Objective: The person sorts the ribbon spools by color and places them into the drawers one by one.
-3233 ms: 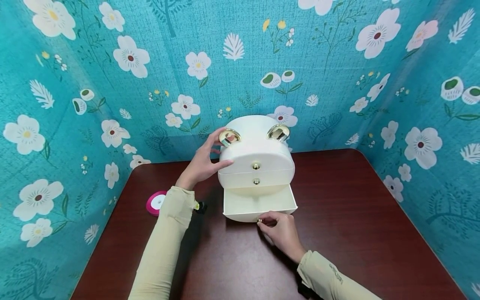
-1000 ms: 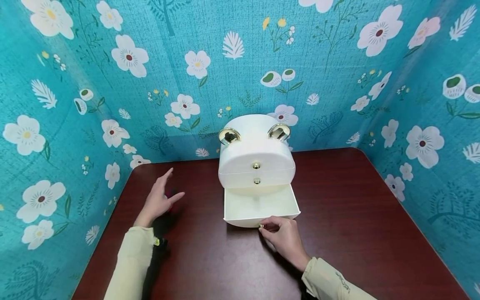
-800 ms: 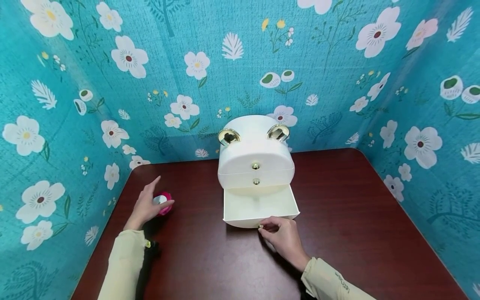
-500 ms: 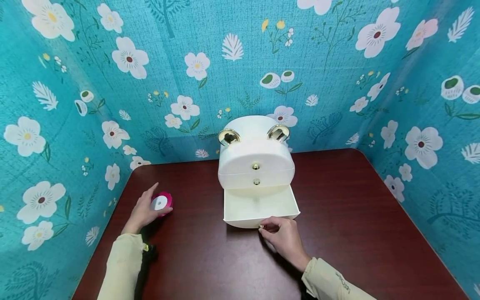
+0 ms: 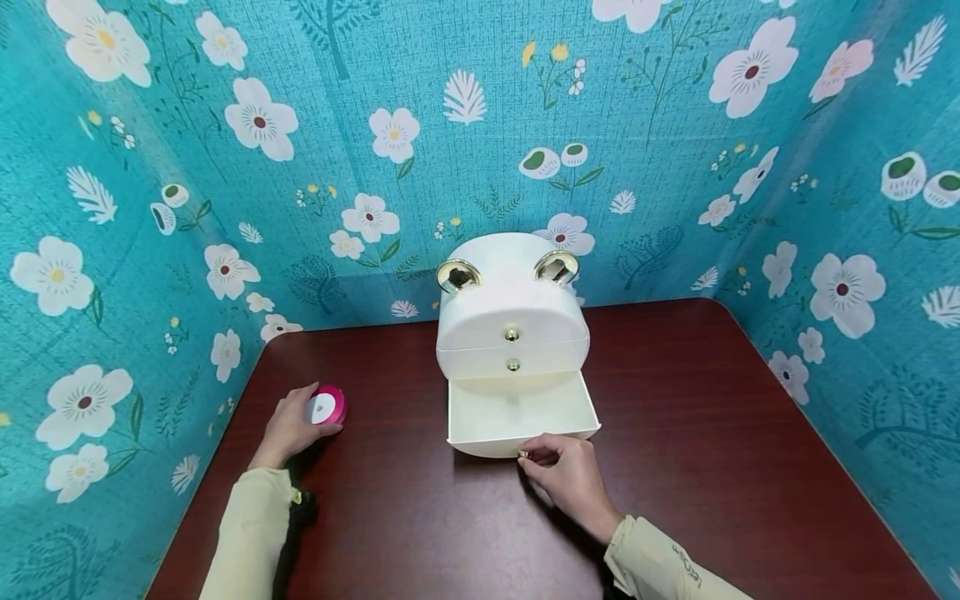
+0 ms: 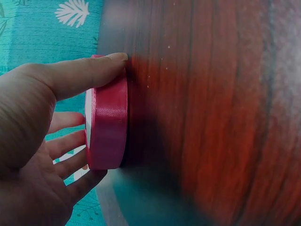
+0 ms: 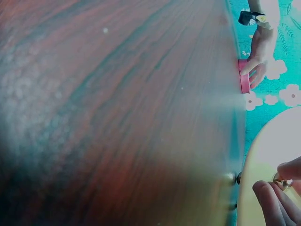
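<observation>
My left hand is at the left of the table, its thumb and fingers round opposite edges of a roll of deep pink ribbon with a white centre. In the left wrist view the thumb lies across the ribbon while fingertips meet its far edge; the roll lies flat on the table. Between thumb and fingers my right hand pinches the small gold knob of the bottom drawer. That drawer is pulled out of a white rounded cabinet, and its inside is bare. Both upper drawers are closed.
The cabinet stands at the back middle of a dark red-brown table, with two gold-rimmed round ears on top. Teal floral cloth hangs behind the table and along both sides.
My left hand has left the cabinet's side, swung left and down to the ribbon roll, and closed its fingers round it. The drawer came slightly further out; the right hand stayed on its knob.
</observation>
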### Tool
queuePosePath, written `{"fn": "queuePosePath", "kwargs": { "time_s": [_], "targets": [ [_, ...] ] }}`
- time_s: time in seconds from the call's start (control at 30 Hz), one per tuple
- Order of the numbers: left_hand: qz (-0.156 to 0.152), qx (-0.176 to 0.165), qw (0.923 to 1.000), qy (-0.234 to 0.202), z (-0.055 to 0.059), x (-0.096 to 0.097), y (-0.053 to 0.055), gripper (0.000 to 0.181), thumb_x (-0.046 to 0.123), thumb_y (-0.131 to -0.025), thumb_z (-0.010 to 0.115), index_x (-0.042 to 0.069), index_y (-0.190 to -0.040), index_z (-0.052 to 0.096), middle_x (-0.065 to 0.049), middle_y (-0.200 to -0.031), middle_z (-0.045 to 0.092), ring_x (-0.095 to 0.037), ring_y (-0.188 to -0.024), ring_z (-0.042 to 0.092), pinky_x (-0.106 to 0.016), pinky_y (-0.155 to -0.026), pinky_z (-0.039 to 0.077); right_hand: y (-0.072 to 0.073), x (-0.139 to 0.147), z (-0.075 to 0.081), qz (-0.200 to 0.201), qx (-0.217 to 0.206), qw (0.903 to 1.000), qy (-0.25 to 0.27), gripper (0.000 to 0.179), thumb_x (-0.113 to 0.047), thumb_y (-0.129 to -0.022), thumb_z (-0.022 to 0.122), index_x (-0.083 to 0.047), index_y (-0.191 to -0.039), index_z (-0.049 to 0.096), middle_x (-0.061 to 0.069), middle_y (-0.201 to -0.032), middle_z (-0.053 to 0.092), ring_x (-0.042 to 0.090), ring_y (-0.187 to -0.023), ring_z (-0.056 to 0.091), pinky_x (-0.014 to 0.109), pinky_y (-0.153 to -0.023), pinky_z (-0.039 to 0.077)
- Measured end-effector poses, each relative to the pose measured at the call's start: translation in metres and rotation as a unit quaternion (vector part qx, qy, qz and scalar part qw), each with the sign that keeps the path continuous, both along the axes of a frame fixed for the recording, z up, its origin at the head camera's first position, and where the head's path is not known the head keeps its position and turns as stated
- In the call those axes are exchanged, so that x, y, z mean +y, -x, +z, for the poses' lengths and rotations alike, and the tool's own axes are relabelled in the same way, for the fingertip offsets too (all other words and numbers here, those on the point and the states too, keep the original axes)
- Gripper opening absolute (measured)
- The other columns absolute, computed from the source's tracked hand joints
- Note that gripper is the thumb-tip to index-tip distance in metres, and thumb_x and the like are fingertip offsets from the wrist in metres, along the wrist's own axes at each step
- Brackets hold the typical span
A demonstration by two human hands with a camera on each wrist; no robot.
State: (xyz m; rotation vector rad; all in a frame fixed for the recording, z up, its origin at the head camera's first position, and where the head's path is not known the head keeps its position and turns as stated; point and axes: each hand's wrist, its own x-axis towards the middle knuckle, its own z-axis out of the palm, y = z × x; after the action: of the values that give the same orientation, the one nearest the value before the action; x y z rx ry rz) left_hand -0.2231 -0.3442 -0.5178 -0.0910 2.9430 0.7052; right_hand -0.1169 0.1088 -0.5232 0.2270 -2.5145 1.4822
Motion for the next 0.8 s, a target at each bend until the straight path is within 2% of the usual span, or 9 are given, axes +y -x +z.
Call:
{"fn": "queuePosePath", "kwargs": {
  "time_s": [0.2, 0.8],
  "targets": [
    [-0.006, 0.006, 0.9998, 0.019, 0.0001, -0.0012, 0.0019, 0.103, 0.033, -0.066, 0.087, 0.001, -0.145, 0.031, -0.027, -0.139, 0.036, -0.046, -0.121, 0.034, -0.065, -0.090, 0.042, 0.0001, -0.0001, -0.0014, 0.001, 0.002, 1.0000, 0.001, 0.018, -0.007, -0.071, 0.081, -0.022, -0.080, 0.076, -0.017, -0.068, 0.067, -0.002, -0.060, 0.063, 0.019, -0.058, 0.054],
    [0.000, 0.039, 0.9992, 0.011, 0.0011, -0.0009, 0.0005, 0.099, 0.036, -0.062, 0.088, 0.000, -0.139, 0.037, -0.025, -0.133, 0.042, -0.043, -0.116, 0.040, -0.063, -0.086, 0.046, 0.0001, 0.0003, -0.0015, 0.008, 0.018, 0.9998, 0.005, 0.018, -0.004, -0.071, 0.081, -0.018, -0.080, 0.076, -0.016, -0.068, 0.068, -0.003, -0.061, 0.063, 0.018, -0.057, 0.053]
  ]
}}
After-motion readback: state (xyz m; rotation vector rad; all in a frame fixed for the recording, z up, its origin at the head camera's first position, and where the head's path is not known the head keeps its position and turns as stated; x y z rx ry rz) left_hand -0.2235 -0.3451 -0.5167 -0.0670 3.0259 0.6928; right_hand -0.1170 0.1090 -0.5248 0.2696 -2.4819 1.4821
